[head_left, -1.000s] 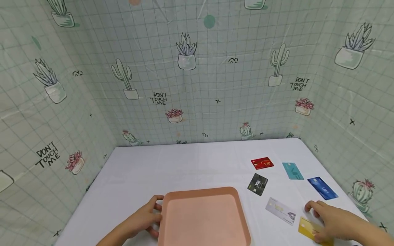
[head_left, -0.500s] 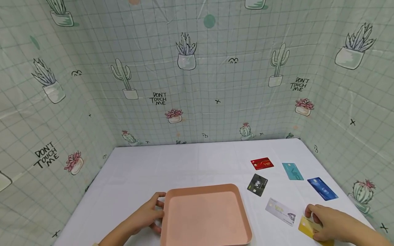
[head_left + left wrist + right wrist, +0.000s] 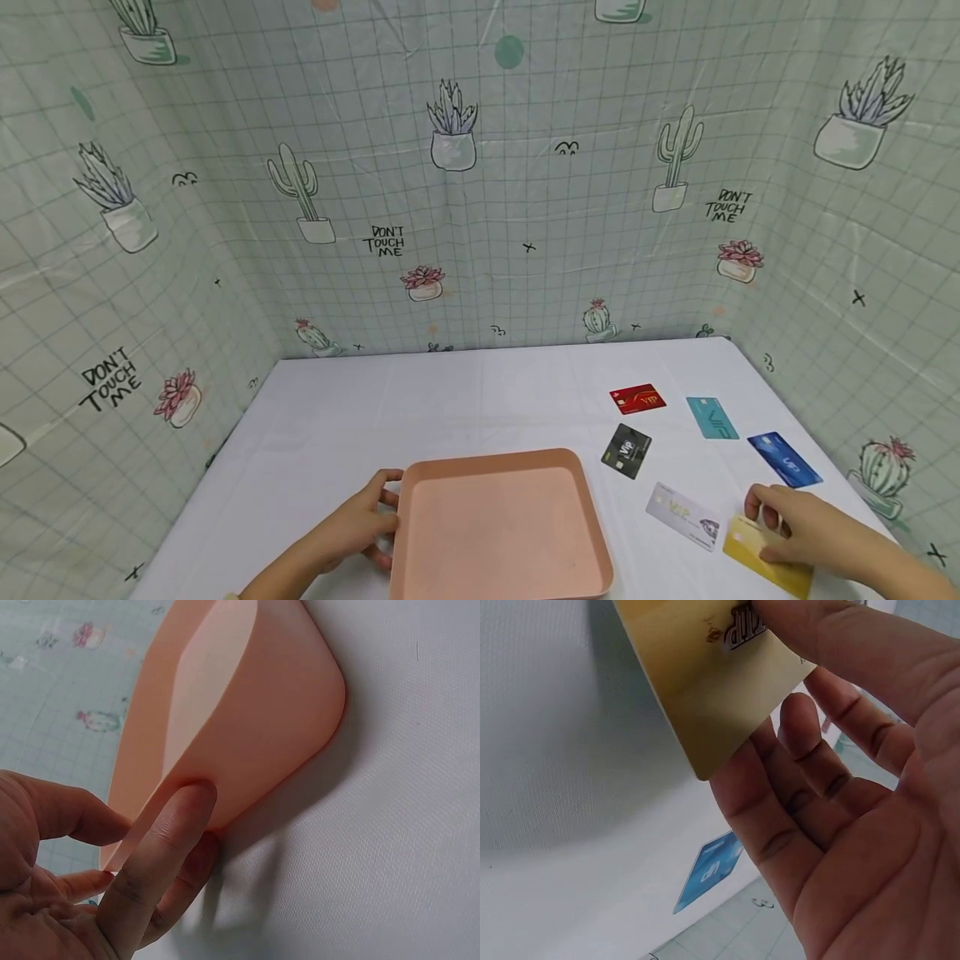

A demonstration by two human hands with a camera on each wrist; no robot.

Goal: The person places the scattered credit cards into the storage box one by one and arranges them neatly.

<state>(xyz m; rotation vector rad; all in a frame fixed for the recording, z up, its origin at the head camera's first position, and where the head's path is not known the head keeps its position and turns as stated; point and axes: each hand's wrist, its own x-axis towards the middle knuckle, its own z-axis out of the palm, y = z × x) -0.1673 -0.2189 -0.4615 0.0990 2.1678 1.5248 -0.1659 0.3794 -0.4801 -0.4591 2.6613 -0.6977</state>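
"VIP" stood on the red card (image 3: 638, 399), the teal card (image 3: 712, 418), the blue card (image 3: 784, 459) and the silver card (image 3: 682, 516); the black card (image 3: 626, 451) bore it as "Vip". The right wrist view showed "VIP" upside down on the gold card (image 3: 697, 682). "DON'T TOUCH ME" stood three times on the cloth (image 3: 480, 208): left, far middle and far right, among small X signs.

On the table (image 3: 450, 400), the tray (image 3: 502, 525) lies between your left hand (image 3: 356, 525), touching its side, and your right hand (image 3: 817, 533), which holds a card (image 3: 757, 554), with a second card (image 3: 682, 515) just left of it and four cards (image 3: 627, 451) farther back.
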